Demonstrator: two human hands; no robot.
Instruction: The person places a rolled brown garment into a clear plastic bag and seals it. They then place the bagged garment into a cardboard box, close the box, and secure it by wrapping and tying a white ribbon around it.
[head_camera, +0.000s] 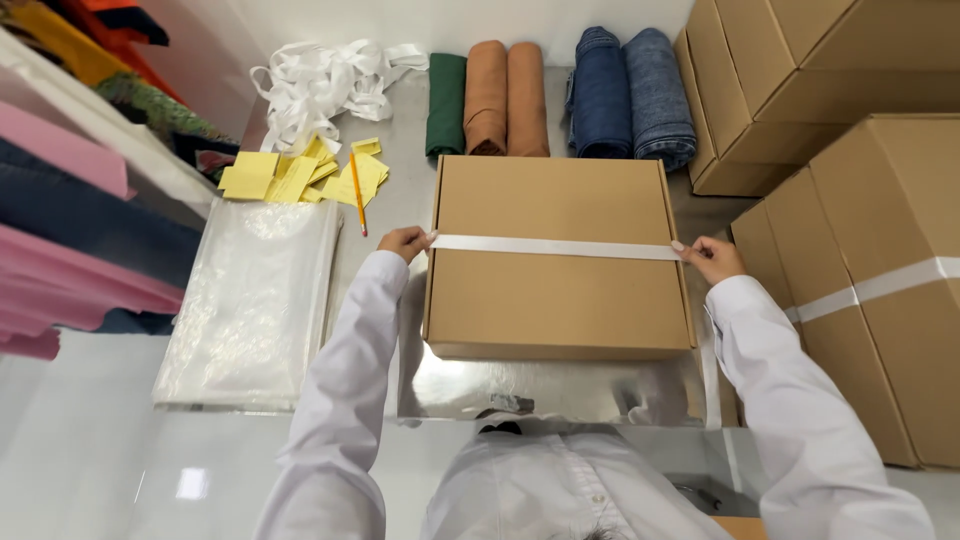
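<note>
Two hands, the left hand and right hand, pinch closed the ends of a white ribbon across the brown box; uneven pulling could make it slip crooked.

One closed cardboard box on the counter, one white strap across its lid. Two hands at the strap ends: left hand, right hand. Five rolled cloths behind the box: one green roll, two tan rolls, two denim rolls. One pencil. One heap of yellow paper slips, too jumbled to count. One tangle of white straps. One stack of clear plastic bags. Stacked cardboard boxes at right, at least three; one of them strapped.
</note>
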